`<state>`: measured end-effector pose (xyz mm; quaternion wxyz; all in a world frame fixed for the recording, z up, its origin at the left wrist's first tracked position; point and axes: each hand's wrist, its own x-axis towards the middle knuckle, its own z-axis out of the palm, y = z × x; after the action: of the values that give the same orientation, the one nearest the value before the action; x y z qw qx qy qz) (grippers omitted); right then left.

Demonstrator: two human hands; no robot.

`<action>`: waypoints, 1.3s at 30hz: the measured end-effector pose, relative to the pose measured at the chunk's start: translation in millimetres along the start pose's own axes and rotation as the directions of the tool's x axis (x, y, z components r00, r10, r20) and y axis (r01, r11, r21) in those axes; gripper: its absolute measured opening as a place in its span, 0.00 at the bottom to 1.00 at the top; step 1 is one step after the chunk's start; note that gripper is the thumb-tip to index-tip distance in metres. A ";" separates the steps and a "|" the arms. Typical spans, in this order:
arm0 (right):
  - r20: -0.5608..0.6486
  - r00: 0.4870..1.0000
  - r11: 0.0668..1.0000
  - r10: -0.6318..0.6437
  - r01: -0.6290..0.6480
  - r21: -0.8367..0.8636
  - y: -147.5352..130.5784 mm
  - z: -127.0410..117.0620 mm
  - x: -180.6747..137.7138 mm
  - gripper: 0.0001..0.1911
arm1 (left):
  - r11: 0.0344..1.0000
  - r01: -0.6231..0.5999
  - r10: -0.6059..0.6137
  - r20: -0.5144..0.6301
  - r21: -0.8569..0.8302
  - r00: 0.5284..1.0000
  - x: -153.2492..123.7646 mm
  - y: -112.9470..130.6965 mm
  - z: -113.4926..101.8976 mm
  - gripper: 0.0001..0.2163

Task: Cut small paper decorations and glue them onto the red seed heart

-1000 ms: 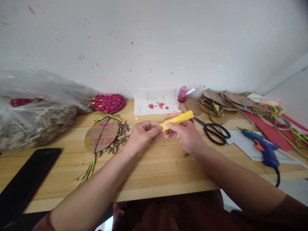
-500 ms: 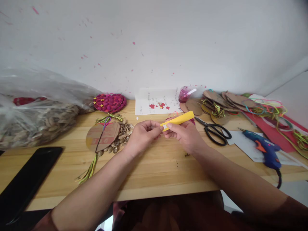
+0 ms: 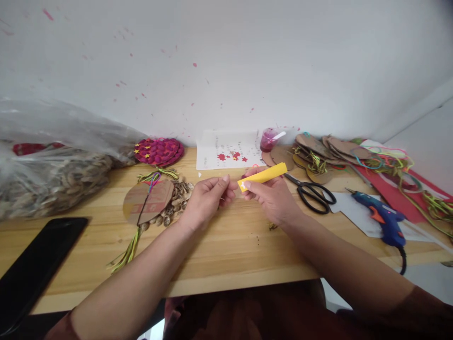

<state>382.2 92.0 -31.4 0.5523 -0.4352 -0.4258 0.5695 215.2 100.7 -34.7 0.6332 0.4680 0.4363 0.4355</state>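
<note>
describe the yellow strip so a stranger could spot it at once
Look above the middle of the wooden table. The right hand holds the yellow strip, slanting up to the right. Unlike the small red stars on the white sheet behind, it is long and yellow, with a white patch at its left end.

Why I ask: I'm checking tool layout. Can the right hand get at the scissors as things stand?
Probably yes: nothing covers the scissors near the right hand, though that hand holds a yellow strip.

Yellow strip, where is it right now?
In the head view, the yellow strip is just right of centre, held in the right hand, with the black-handled scissors nearby to its right.
</note>
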 end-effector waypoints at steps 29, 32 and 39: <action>0.001 1.000 1.000 -0.018 0.018 0.000 5.3 1.2 0.7 0.13 | 0.999 0.032 -0.034 0.058 0.024 0.998 -2.4 1.4 2.9 0.13; 0.001 1.000 1.000 -0.016 0.016 0.006 6.2 0.7 1.0 0.13 | 0.999 0.038 -0.039 0.058 0.007 0.998 -2.3 0.5 2.9 0.12; 0.016 1.000 1.000 -0.005 0.004 0.016 7.8 -0.2 0.9 0.13 | 0.999 0.045 -0.043 0.061 -0.020 0.997 -1.9 -0.1 3.7 0.11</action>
<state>380.4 92.6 -39.0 0.5536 -0.4251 -0.4266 0.5751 218.3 98.1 -33.8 0.6605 0.4646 0.4224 0.4117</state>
